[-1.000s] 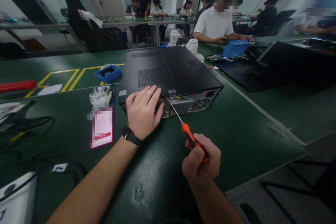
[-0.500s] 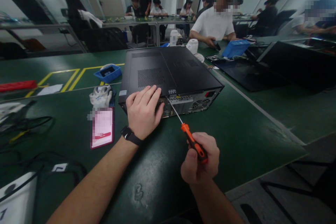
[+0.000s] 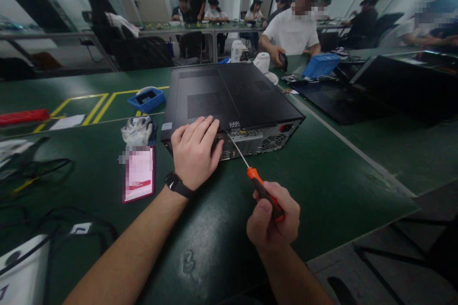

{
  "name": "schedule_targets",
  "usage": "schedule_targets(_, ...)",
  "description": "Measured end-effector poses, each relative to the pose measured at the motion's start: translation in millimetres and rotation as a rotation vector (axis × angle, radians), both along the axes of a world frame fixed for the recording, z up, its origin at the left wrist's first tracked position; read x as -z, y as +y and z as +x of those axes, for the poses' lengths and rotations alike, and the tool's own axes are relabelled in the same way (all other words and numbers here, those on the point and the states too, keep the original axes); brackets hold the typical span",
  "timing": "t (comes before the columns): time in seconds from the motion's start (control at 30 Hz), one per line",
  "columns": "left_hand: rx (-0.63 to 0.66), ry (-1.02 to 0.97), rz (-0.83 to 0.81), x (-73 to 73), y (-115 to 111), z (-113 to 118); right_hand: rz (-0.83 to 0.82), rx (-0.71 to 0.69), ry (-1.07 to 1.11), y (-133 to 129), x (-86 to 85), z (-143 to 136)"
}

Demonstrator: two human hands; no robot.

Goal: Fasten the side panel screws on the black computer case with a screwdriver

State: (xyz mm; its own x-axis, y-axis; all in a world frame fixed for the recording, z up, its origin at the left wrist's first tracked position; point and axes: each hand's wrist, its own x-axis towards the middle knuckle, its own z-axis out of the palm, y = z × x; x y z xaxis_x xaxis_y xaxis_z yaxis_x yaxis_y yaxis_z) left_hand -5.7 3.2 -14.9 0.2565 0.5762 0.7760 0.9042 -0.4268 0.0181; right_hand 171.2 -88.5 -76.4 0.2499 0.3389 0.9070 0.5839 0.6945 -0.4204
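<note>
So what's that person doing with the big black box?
Their right hand grips an orange-and-black screwdriver, with its tip at the back of the black computer case, near the top edge. Their left hand rests on that same edge. The case lies flat on a green table, and its cover is on. Across the table, someone in a white shirt holds a small dark thing.

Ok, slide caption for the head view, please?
Left hand rests on a black computer case while the right hand holds an orange screwdriver to its rear panel.
</note>
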Motion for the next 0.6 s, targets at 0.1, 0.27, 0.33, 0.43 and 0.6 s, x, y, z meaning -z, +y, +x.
schedule_targets(0.1,0.003,0.000,-0.002,-0.5,-0.3,-0.2,-0.025,0.051,-0.008,-1.9,3.0,0.9)
schedule_targets(0.27,0.008,-0.006,0.001,-0.3,0.0,0.0,-0.019,-0.070,0.053,1.2,-0.9,-1.1)
schedule_targets(0.33,0.009,-0.007,0.000,-0.1,0.2,0.1,-0.007,-0.092,0.050,2.4,-3.6,-1.6)
schedule_targets(0.43,0.014,-0.011,-0.006,0.0,0.3,0.0,-0.004,-0.062,0.011,1.7,-4.1,0.0)
schedule_targets(0.6,0.016,-0.019,-0.016,-0.3,0.0,-0.3,-0.022,0.060,-0.039,-0.4,3.8,2.9)
